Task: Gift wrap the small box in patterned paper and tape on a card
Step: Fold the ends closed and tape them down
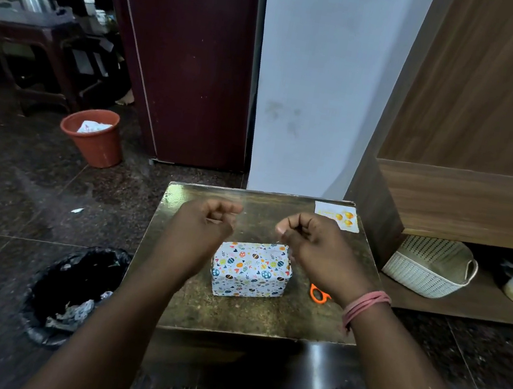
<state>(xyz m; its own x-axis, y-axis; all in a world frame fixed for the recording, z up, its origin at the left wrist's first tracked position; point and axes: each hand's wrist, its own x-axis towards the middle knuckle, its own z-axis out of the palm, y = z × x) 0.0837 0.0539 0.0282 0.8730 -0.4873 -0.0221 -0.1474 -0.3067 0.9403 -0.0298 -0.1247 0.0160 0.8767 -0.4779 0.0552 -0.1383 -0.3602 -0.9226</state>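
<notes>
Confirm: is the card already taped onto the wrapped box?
No: the card lies on the far right corner of the table, apart from the wrapped box.

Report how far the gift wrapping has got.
Done: the small box already wears patterned paper on every side in view. In hand: the left hand and right hand hover above it, fingers pinched, perhaps stretching clear tape; I cannot confirm. Left: the card lies at the table's far corner, unattached.

The right wrist hides most of the orange scissors [319, 294]; only handle loops show.
</notes>
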